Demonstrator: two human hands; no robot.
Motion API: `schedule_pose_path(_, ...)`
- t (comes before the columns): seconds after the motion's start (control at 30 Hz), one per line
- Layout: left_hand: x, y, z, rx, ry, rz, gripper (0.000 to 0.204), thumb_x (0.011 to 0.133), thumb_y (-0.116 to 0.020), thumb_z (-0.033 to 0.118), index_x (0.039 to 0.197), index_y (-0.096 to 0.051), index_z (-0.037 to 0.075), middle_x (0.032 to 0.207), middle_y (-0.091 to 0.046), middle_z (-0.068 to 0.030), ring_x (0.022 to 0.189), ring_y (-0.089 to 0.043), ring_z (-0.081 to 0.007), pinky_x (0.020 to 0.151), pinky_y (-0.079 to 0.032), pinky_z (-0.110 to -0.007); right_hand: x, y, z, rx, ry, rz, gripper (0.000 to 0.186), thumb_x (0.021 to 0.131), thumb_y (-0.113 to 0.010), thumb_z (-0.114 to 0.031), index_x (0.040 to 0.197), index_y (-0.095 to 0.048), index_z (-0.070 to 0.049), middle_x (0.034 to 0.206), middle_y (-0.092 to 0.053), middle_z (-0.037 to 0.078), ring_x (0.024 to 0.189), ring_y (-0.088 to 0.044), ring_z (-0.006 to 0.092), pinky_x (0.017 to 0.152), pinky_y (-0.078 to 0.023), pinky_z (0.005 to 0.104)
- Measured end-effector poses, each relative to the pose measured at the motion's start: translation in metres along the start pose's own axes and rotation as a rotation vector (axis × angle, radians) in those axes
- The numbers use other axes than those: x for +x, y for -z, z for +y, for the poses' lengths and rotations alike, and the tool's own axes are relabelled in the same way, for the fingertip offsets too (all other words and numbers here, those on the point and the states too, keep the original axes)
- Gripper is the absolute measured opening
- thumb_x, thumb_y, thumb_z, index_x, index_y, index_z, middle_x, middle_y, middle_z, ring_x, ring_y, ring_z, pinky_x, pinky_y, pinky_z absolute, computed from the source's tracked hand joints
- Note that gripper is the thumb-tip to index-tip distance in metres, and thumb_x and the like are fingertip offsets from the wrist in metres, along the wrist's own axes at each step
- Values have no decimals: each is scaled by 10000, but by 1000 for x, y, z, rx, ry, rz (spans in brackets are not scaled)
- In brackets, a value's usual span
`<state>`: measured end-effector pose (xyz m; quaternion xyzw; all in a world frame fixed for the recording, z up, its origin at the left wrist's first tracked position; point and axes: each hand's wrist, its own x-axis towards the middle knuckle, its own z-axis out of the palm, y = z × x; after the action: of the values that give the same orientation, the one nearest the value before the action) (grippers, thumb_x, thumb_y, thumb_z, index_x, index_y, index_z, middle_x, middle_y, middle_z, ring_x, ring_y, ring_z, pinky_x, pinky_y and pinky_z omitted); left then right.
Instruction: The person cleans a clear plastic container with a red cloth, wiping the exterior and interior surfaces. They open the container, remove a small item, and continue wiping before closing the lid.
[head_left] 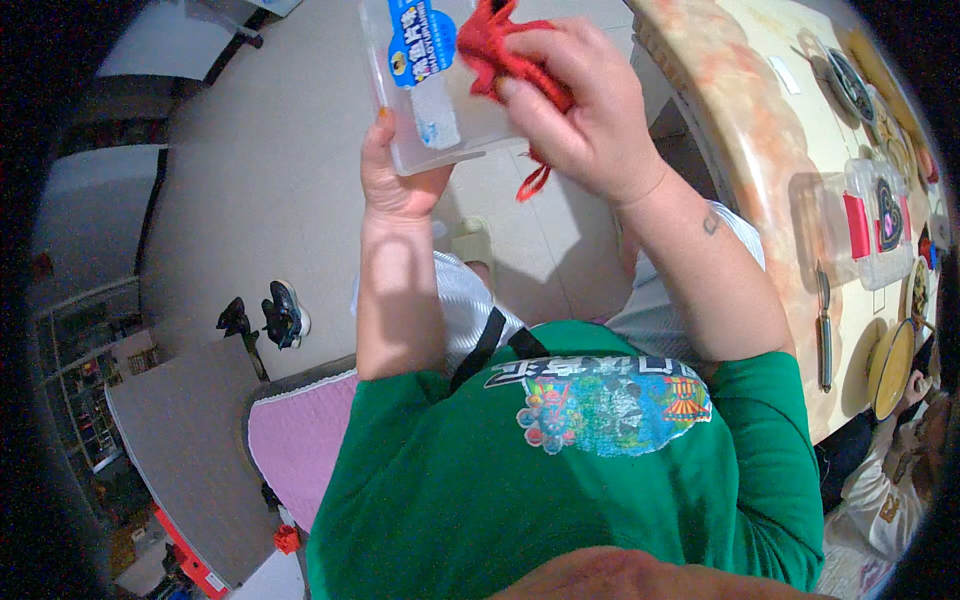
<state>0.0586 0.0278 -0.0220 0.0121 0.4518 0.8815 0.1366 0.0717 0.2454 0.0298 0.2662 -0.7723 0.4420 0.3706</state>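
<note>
My left hand [405, 185] grips a clear plastic box [470, 148] by its near left corner, with the thumb along its side. A blue label and a white patch show on the box. Over the box's right side, my right hand [595, 110] is closed around a bunched red cloth [495, 50], pinched between thumb and fingers. A thin red loop [533, 183] dangles from the cloth below that hand. The cloth overlaps the box in this view, and I cannot tell whether they touch. The far end of the box is cut off by the upper edge.
A marbled table [770, 170] runs along my right, bearing a slim metal-handled utensil [825, 335], a clear container [868, 225], a dark dish [850, 88] and a yellow bowl [888, 372]. Another person [900, 470] sits beyond it. Dark shoes [285, 315] lie on the floor to my left.
</note>
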Motion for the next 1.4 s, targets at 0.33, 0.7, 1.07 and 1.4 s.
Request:
schedule_pose_path(0.33, -6, -3, -21, -13, 101, -104, 837, 686, -858, 394, 1395, -516, 109, 1329, -613, -98, 1249, -586, -318, 1078, -481, -511, 10, 18, 57, 8, -627, 58, 293, 948, -634, -287, 1071, -667, -23, 846, -709, 131, 785, -691, 196, 705, -551, 355)
schedule_pose_path(0.7, -2, -11, -6, 17, 22, -51, 839, 686, -797, 410, 1408, -501, 100, 1322, -603, -103, 1236, -581, -323, 1059, -484, -535, 8, 4, 19, 223, -334, 23, 242, 897, -642, -186, 1067, -654, -15, 966, -664, 195, 874, -655, 360, 790, -520, 392)
schedule_pose_path(1.07, -3, -22, -17, 15, 66, 42, 807, 762, -763, 474, 1425, -485, 108, 1274, -629, -94, 1238, -587, -293, 1063, -481, -493, 4, 6, 33, 28, -359, -12, 237, 905, -645, -206, 1042, -661, -13, 947, -659, 196, 890, -649, 336, 791, -513, 387)
schedule_pose_path(1.4, -1, 5, -9, 81, -8, -70, 789, 754, -698, 568, 1393, -526, 139, 1302, -629, -82, 1222, -599, -274, 1055, -482, -508, 19, 15, 38, 227, -716, 5, 272, 931, -614, -200, 1101, -667, 5, 926, -691, 129, 831, -665, 219, 780, -528, 343)
